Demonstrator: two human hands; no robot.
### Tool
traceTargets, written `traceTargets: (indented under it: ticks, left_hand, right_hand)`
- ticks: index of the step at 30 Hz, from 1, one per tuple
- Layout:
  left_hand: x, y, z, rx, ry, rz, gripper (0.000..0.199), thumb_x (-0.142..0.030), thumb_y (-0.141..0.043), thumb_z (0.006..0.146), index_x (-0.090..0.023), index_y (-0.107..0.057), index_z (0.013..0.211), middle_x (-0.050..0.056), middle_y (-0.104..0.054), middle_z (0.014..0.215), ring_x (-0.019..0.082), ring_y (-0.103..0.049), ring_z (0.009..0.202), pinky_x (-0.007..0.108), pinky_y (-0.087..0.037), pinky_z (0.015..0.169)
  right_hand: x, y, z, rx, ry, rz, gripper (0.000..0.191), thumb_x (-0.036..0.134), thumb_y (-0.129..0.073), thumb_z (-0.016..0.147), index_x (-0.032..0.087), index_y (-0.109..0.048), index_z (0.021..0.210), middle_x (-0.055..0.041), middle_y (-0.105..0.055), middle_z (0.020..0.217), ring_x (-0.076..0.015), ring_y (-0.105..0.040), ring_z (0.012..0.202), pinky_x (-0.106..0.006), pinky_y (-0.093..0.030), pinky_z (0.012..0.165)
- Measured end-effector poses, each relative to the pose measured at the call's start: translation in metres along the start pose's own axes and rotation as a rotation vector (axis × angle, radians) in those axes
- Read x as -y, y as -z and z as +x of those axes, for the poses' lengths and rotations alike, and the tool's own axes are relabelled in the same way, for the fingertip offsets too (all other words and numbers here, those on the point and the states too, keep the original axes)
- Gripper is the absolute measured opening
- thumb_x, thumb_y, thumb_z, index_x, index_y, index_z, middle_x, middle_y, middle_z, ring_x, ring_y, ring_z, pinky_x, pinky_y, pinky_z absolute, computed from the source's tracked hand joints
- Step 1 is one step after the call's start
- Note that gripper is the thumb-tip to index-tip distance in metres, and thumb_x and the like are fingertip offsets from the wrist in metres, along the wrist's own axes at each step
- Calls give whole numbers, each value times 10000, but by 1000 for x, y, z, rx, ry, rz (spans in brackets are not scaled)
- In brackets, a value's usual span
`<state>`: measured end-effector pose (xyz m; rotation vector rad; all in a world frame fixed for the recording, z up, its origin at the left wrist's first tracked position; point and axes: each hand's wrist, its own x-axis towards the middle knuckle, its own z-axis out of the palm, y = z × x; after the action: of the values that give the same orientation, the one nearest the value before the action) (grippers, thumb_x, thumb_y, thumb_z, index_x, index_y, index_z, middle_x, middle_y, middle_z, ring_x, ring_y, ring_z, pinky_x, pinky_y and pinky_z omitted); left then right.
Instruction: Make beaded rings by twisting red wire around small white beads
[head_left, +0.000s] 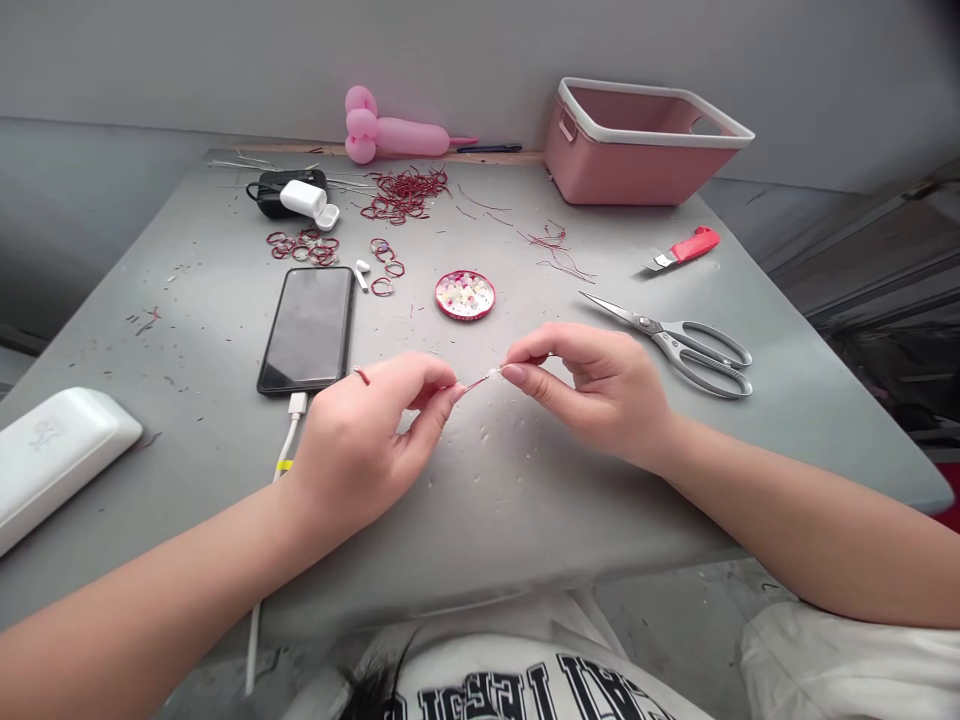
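Observation:
My left hand (375,425) pinches a thin red cord (474,384) between thumb and forefinger. At the cord's other end, the thumb and forefinger of my right hand (600,392) close on a small pale bead (493,374). The cord runs taut between the hands, above the grey table. A red loop (362,376) circles a finger of my left hand. Just beyond the hands sits a round red-rimmed lid (466,316) holding many small white, pink and yellowish beads (466,292).
Scissors (675,345) and a red utility knife (686,248) lie right. A phone (307,328), earbud (362,275) and beaded red rings (302,247) lie left. Behind are cut red cords (409,193), a pink balloon (409,136) and a pink bin (637,165).

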<state>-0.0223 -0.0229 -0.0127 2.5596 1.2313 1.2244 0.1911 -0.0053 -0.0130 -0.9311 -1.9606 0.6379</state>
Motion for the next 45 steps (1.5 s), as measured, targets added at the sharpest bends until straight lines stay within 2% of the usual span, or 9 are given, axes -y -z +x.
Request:
traceTargets:
  ticks: [8,12,16,21,27,33,37,41,45]
  left_hand:
    - [7,-2,1,-53,-106,27,123,-94,-624,830,-210,-592,854,-6,-666,733,130,-635,650,255,-471,619]
    - [7,-3,2,-70,-83,78,156,-141,-650,817,-217,-580,934,23,-697,833,189,-668,793,318,-505,748]
    - [6,-4,4,-76,83,7,174,-185,-645,825,-199,-564,979,56,-678,944,206,-654,904,352,-507,845]
    - [8,-4,5,-52,408,-249,191,-256,-560,875,-210,-542,1060,71,-618,1078,222,-599,1042,408,-496,914]
    - [11,-2,11,34,741,-659,145,-365,-649,838,-225,-610,846,18,-654,816,175,-645,798,337,-551,782]
    - [7,1,12,144,801,-820,137,-328,-772,738,-216,-703,779,37,-747,786,190,-696,751,303,-576,680]
    - [4,0,9,189,826,-849,183,-375,-767,743,-234,-746,857,53,-780,866,233,-727,856,357,-593,785]
    - [4,-2,7,213,889,-952,187,-383,-739,775,-238,-754,891,55,-783,922,225,-722,923,380,-563,900]
    - [5,0,7,327,854,-1077,202,-344,-638,868,-263,-724,1031,47,-777,965,213,-700,994,399,-529,946]
  right_hand:
    - [1,-2,-1,-73,13,20,81,133,-618,859,195,-633,809,4,-648,739,-104,-578,674,-265,-483,627]
    - [1,0,0,-139,-21,52,86,136,-628,855,209,-644,813,11,-652,740,-107,-588,683,-274,-496,644]
    - [0,2,0,-208,-115,95,66,163,-646,848,221,-657,819,13,-659,762,-115,-605,705,-287,-512,680]
    - [-1,4,2,-238,-201,181,65,172,-652,845,225,-661,808,14,-650,763,-109,-593,702,-282,-517,695]
    - [-1,4,4,-220,-234,199,45,199,-657,846,219,-659,806,12,-653,768,-107,-594,698,-270,-520,685]
    - [-3,3,3,-179,-151,96,46,199,-670,834,231,-677,803,5,-676,784,-134,-611,738,-306,-511,697]
    - [-5,3,3,-151,-104,38,54,218,-659,847,242,-670,799,-3,-669,785,-148,-601,739,-322,-498,685]
    - [-5,3,2,-171,-67,56,71,195,-648,853,244,-670,806,2,-658,781,-142,-589,731,-321,-490,694]
    - [-3,4,2,-127,-51,164,105,154,-640,849,244,-664,800,9,-650,771,-137,-588,732,-321,-483,699]
